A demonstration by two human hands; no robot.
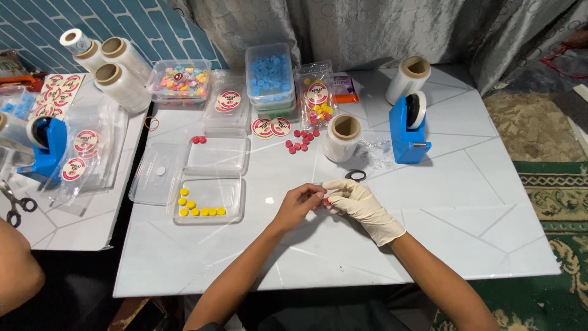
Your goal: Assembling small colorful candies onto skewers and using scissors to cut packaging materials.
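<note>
My bare left hand (299, 204) and my right hand (358, 205), in a white glove, meet over the middle of the white table (429, 245). Both pinch a small red round piece (327, 201) between their fingertips, with a bit of clear film around it. Loose red pieces (301, 140) lie just beyond, beside a roll of clear film (343, 137). A clear tray (208, 200) to the left holds several yellow pieces (196, 209).
A blue tape dispenser (409, 125), a black ring (355, 175), round stickers (271, 127), boxes of blue pieces (269, 75) and mixed-colour pieces (180, 79) stand behind. Film rolls (122, 76) and another dispenser (46, 142) sit on the left table, with scissors (15, 205).
</note>
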